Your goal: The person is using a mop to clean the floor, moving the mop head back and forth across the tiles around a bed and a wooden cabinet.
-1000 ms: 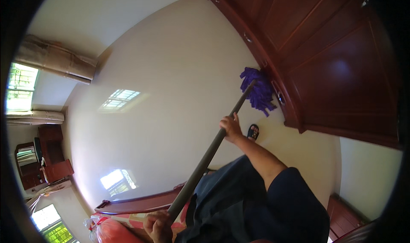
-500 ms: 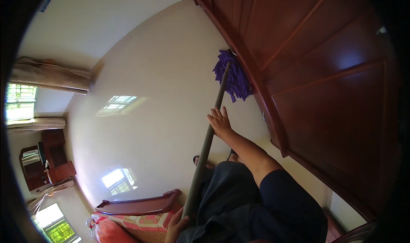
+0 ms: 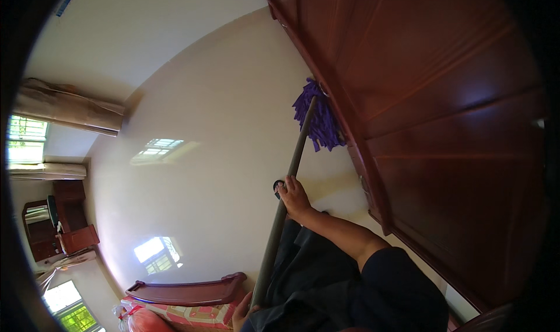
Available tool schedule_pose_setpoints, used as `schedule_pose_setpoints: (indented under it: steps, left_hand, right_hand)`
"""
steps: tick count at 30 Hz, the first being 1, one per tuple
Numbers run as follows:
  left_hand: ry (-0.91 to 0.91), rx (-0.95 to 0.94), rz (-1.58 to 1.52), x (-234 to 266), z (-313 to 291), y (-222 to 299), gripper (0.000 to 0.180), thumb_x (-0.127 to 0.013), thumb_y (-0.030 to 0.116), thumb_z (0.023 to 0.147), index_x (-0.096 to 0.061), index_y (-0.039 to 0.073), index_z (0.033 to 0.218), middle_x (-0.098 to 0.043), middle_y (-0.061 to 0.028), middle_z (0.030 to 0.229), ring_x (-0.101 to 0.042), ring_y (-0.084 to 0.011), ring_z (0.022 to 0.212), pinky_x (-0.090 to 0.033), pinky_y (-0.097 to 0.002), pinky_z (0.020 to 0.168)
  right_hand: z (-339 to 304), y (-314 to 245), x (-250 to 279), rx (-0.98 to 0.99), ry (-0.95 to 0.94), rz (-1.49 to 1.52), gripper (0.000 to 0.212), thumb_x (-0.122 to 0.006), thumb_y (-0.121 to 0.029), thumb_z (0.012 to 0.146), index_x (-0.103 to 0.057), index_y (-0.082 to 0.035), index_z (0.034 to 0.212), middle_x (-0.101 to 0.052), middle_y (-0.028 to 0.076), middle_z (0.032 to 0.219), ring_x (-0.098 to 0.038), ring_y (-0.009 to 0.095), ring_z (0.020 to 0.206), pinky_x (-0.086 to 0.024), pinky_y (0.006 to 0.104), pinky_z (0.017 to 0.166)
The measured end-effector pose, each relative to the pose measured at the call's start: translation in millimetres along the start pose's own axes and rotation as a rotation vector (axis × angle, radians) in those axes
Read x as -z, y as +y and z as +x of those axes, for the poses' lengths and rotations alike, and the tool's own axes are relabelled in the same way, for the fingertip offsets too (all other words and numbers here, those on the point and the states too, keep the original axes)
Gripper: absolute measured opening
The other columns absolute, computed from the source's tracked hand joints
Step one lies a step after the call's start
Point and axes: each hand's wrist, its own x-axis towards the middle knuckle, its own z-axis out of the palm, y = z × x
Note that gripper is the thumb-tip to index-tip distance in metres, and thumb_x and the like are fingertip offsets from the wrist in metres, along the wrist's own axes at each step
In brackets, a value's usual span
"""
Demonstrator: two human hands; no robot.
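Note:
A mop with purple cloth strips lies on the pale floor, pressed up to the base of the dark red wooden furniture. Its long grey handle slants back toward my body. Partway along that handle my right hand is closed, fingers wrapped round it. My left hand grips the handle lower down, near the bottom edge of the picture, and is partly hidden by the handle and my dark clothing. One foot in a dark sandal shows beside the right hand.
Behind at the lower left stands a bed with a carved wooden end and a patterned mattress. A red bundle in clear plastic rests on it. Farther left are a dresser with mirror and curtains. Window light reflects off the glossy floor.
My right hand's fingers, partly spread half a second ago, are now wrapped round the handle. The mop head sits slightly lower in the picture. A foot has come forward beside the handle.

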Motion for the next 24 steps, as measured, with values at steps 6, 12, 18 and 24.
schedule_pose_setpoints:
  steps: [6, 12, 18, 24]
  left_hand:
    - [0.077, 0.018, 0.094, 6, 28, 37, 0.055, -0.058, 0.015, 0.084, -0.037, 0.000, 0.132, -0.054, -0.0097, 0.114, -0.052, -0.0158, 0.099, -0.041, -0.0265, 0.086]
    - [-0.014, -0.007, -0.006, -19, 116, 119, 0.051, -0.055, 0.014, 0.085, -0.038, 0.001, 0.131, -0.056, -0.0073, 0.106, -0.053, -0.0103, 0.080, -0.044, -0.0221, 0.070]
    - [-0.037, -0.136, -0.195, -80, 205, 201, 0.048, -0.054, 0.016, 0.086, -0.038, 0.001, 0.129, -0.054, -0.0061, 0.095, -0.041, -0.0059, 0.052, -0.035, -0.0201, 0.045]
    - [-0.162, -0.333, -0.225, -85, 367, 267, 0.025, -0.054, 0.015, 0.084, -0.050, 0.006, 0.108, -0.052, -0.0011, 0.080, -0.040, -0.0061, 0.049, -0.032, -0.0208, 0.039]
  right_hand:
    - [47, 0, -7, 0.015, -0.280, 0.074, 0.033, -0.057, -0.010, 0.077, -0.053, -0.003, 0.109, -0.039, 0.029, 0.124, -0.035, 0.046, 0.119, -0.033, 0.0466, 0.100]
    - [171, 61, -47, -0.045, -0.039, -0.092, 0.027, -0.050, -0.010, 0.081, -0.053, -0.004, 0.108, -0.043, 0.023, 0.126, -0.040, 0.037, 0.117, -0.029, 0.0482, 0.101]
    - [215, 72, -24, -0.178, -0.015, -0.175, 0.046, -0.055, -0.008, 0.076, -0.044, 0.001, 0.120, -0.051, 0.019, 0.115, -0.046, 0.032, 0.109, -0.032, 0.0455, 0.096]
    - [78, 57, 2, -0.403, -0.369, 0.218, 0.062, -0.065, -0.013, 0.069, -0.040, 0.003, 0.123, -0.056, 0.020, 0.107, -0.054, 0.034, 0.098, -0.044, 0.0419, 0.084]
